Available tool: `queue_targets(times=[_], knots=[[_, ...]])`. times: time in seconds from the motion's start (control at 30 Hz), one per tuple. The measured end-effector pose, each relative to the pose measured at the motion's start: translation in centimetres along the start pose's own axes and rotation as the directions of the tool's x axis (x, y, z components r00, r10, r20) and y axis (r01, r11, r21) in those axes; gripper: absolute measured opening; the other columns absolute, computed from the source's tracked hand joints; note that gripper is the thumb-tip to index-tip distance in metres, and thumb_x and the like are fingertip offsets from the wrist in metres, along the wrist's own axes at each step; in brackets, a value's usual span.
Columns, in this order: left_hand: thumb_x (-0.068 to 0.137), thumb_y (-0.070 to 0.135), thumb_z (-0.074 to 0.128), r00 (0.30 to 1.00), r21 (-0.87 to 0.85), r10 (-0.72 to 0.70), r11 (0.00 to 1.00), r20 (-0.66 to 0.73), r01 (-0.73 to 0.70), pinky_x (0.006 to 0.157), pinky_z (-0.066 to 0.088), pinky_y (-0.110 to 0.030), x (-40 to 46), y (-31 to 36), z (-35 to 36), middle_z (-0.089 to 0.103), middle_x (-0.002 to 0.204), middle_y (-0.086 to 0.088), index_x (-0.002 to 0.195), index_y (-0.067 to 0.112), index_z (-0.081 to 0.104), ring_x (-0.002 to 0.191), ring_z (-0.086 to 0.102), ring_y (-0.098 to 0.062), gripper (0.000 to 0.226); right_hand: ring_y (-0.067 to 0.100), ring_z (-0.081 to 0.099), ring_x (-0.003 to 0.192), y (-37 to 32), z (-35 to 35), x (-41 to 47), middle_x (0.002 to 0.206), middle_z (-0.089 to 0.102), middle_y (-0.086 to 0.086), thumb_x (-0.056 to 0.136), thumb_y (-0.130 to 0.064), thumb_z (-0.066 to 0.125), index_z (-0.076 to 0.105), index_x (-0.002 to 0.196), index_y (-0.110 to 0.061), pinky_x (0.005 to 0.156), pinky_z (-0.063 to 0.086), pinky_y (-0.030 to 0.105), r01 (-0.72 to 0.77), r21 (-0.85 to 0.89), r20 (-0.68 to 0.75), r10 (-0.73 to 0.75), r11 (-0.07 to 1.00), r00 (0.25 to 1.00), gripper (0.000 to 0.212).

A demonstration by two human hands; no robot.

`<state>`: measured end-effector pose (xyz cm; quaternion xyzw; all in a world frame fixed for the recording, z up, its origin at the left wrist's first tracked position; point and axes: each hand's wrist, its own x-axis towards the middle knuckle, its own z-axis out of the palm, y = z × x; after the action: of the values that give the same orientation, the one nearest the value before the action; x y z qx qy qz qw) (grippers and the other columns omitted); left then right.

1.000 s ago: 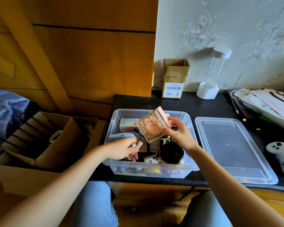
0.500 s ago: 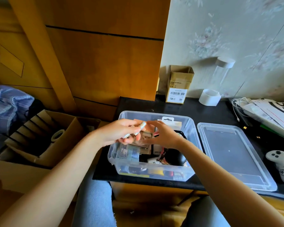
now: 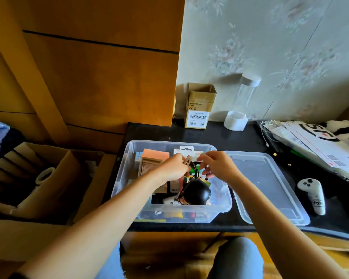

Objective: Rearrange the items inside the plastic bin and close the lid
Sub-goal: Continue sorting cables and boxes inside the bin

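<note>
From the head camera, one clear bin (image 3: 170, 210) sits on the black desk (image 3: 210, 135), its long axis running left to right, its open top facing up. One lid (image 3: 270, 190) lies flat just right of it, touching or nearly touching the bin's rim, its long axis running away from the person. Both hands are inside the bin. The left hand (image 3: 172, 168) is closed on a small card (image 3: 187, 163) with printed lettering, standing nearly upright. The right hand (image 3: 218, 165) has its fingers curled down over black cables (image 3: 195, 170); whether it actually grips them cannot be told. In the bin, one black ball-shaped object (image 3: 196, 193) lies near the front, and one pink-topped box (image 3: 154, 156) stands at the back left. Two cardboard boxes are visible: a small one (image 3: 199, 105) by the wall, a large one (image 3: 48, 178) left of the desk. One white controller (image 3: 312, 195) lies right of the lid.
</note>
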<state>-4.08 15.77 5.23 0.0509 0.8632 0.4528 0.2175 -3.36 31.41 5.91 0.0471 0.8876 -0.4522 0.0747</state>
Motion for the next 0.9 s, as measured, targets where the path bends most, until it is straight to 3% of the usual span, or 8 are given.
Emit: queue_targets(times=[0.1, 0.2, 0.3, 0.47, 0.6, 0.7, 0.8, 0.9], knots=[[0.091, 0.016, 0.05, 0.998, 0.097, -0.059, 0.994, 0.018, 0.057, 0.05, 0.034, -0.026, 0.4, -0.2, 0.9, 0.054, 0.075, -0.007, 0.092, 0.015, 0.045, 0.055, 0.044, -0.016, 0.005, 0.024, 0.063, 0.065, 1.0, -1.0, -0.1, 0.085, 0.07, 0.016, 0.095, -0.021, 0.043, 0.065, 0.086, -0.004, 0.069, 0.056, 0.033, -0.102, -0.347, -0.011, 0.105, 0.932, 0.994, 0.029], [0.09, 0.035, 0.057, 0.996, 0.172, -0.064, 0.984, 0.067, 0.052, 0.047, 0.028, -0.026, 0.3, -0.9, 1.6, 0.047, 0.062, -0.001, 0.083, 0.019, 0.045, 0.048, 0.037, -0.014, 0.021, 0.024, 0.061, 0.073, 1.0, 0.1, -0.3, 0.099, 0.066, 0.021, 0.097, -0.022, 0.041, 0.061, 0.106, 0.004, 0.069, 0.054, 0.032, -0.18, -0.382, 0.088, 0.23, 0.907, 0.969, 0.034], [0.085, 0.05, 0.06, 0.999, 0.213, 0.001, 0.977, 0.034, -0.009, 0.055, 0.025, -0.031, 0.3, -1.6, 2.0, 0.037, 0.058, 0.0, 0.065, 0.02, 0.04, 0.053, 0.032, -0.017, 0.042, 0.029, 0.059, 0.095, 0.0, 1.6, -0.1, 0.121, 0.058, 0.021, 0.097, -0.028, 0.043, 0.054, 0.12, 0.002, 0.079, 0.048, 0.034, -0.245, -0.305, 0.178, 0.308, 0.92, 0.934, 0.04], [0.081, 0.049, 0.066, 0.999, 0.193, 0.02, 0.981, -0.045, -0.011, 0.056, 0.022, -0.031, 0.0, -2.5, 1.2, 0.03, 0.059, 0.001, 0.061, 0.02, 0.037, 0.057, 0.031, -0.017, 0.046, 0.028, 0.054, 0.101, 0.5, 2.9, 0.2, 0.118, 0.055, 0.014, 0.095, -0.039, 0.045, 0.048, 0.123, -0.007, 0.094, 0.048, 0.042, -0.533, -0.058, 0.256, 0.529, 0.844, 0.809, 0.043], [0.085, 0.046, 0.062, 0.991, 0.153, 0.051, 0.988, -0.121, -0.032, 0.059, 0.029, -0.03, -0.3, -2.9, 0.4, 0.039, 0.062, 0.0, 0.067, 0.019, 0.04, 0.059, 0.039, -0.017, 0.039, 0.023, 0.057, 0.092, 1.2, 2.9, -0.2, 0.131, 0.051, 0.011, 0.095, -0.041, 0.046, 0.048, 0.119, -0.008, 0.088, 0.05, 0.035, -0.548, 0.115, 0.291, 0.5, 0.828, 0.816, 0.041], [0.092, 0.038, 0.054, 0.984, 0.07, 0.082, 0.995, -0.157, -0.072, 0.061, 0.036, -0.03, -0.5, -2.4, -0.7, 0.054, 0.072, -0.001, 0.088, 0.018, 0.053, 0.064, 0.049, -0.016, 0.021, 0.024, 0.062, 0.088, 0.6, 3.3, -0.4, 0.139, 0.044, 0.012, 0.097, -0.036, 0.047, 0.043, 0.132, -0.007, 0.073, 0.056, 0.03, -0.533, 0.218, 0.327, 0.454, 0.817, 0.829, 0.046], [0.097, 0.029, 0.048, 0.962, 0.125, 0.178, 0.98, -0.205, -0.155, 0.052, 0.035, -0.022, -0.8, -1.1, -1.3, 0.056, 0.076, 0.004, 0.099, 0.018, 0.053, 0.061, 0.049, -0.008, 0.012, 0.026, 0.065, 0.08, -1.1, 4.2, -0.6, 0.111, 0.062, 0.018, 0.099, -0.022, 0.044, 0.052, 0.123, 0.006, 0.07, 0.058, 0.031, -0.563, 0.42, 0.448, 0.377, 0.712, 0.811, 0.037], [0.099, 0.022, 0.044, 0.968, 0.163, 0.178, 0.975, -0.176, -0.149, 0.051, 0.032, -0.021, -0.8, -0.1, -0.9, 0.062, 0.096, -0.006, 0.114, 0.014, 0.052, 0.065, 0.049, -0.007, 0.019, 0.023, 0.067, 0.074, -2.0, 4.3, -0.7, 0.079, 0.07, 0.014, 0.098, -0.009, 0.035, 0.064, 0.096, 0.004, 0.077, 0.058, 0.033, -0.501, 0.397, 0.457, 0.308, 0.769, 0.835, 0.032]])
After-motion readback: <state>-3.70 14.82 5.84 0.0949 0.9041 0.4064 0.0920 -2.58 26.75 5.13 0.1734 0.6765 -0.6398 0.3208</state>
